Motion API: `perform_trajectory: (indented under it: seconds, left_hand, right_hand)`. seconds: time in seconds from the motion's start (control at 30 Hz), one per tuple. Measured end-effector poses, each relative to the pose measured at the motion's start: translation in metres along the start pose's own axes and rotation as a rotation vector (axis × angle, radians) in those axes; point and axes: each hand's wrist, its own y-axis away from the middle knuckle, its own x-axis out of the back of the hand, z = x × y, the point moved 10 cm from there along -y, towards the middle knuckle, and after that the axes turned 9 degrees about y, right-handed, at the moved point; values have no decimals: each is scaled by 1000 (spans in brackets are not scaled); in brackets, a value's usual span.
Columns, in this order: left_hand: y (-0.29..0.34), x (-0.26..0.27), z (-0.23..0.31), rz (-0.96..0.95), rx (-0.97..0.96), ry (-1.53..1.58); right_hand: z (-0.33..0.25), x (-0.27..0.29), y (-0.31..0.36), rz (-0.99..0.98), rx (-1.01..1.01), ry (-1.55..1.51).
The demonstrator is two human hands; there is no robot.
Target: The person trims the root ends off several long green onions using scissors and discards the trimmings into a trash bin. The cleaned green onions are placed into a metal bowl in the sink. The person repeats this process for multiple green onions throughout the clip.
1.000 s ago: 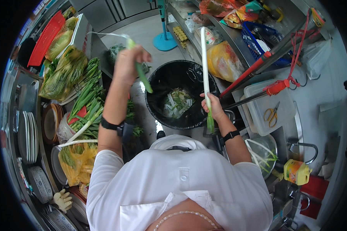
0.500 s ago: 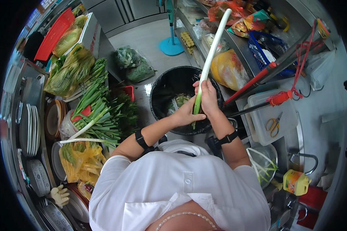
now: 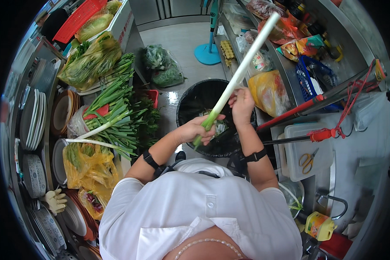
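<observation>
A long leek (image 3: 240, 76), white above and green below, slants up to the right over a round bin lined with black plastic (image 3: 184, 102). My left hand (image 3: 199, 129) is closed around its green lower end. Just right of the stalk is my right hand (image 3: 242, 104), fingers curled together in a pinch; what they hold, if anything, is too small and blurred to name. Pale and green scraps (image 3: 221, 126) lie in the bin. To the left, a heap of green-leaved leeks (image 3: 117, 112) rests beside yellow plastic bags of vegetables (image 3: 89, 162).
Stacked plates (image 3: 35, 119) fill the left rack. On the right are a lidded plastic box (image 3: 297, 167) with scissors (image 3: 307, 160) on it, a red-wrapped pole (image 3: 290, 112) and a bowl with pale stalks (image 3: 292, 193). Bagged greens (image 3: 164, 65) sit on the floor beyond the bin.
My left hand has shifted left and down with the leek, which tilts further to the right. My right hand has let go of the stalk and moved right. The view has shifted slightly.
</observation>
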Motion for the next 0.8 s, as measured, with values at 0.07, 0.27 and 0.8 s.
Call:
perform_trajectory:
  seconds: [0.07, 0.27, 0.8]
  left_hand:
    - [18, 22, -3, 145, 47, -115]
    - [109, 86, -20, 388, 150, -414]
    - [368, 107, -46, 828, 229, -261]
  right_hand:
    - [17, 19, -16, 119, -131, -239]
    - [57, 89, -76, 474, -429, -558]
    - [149, 83, -146, 612, -469, -619]
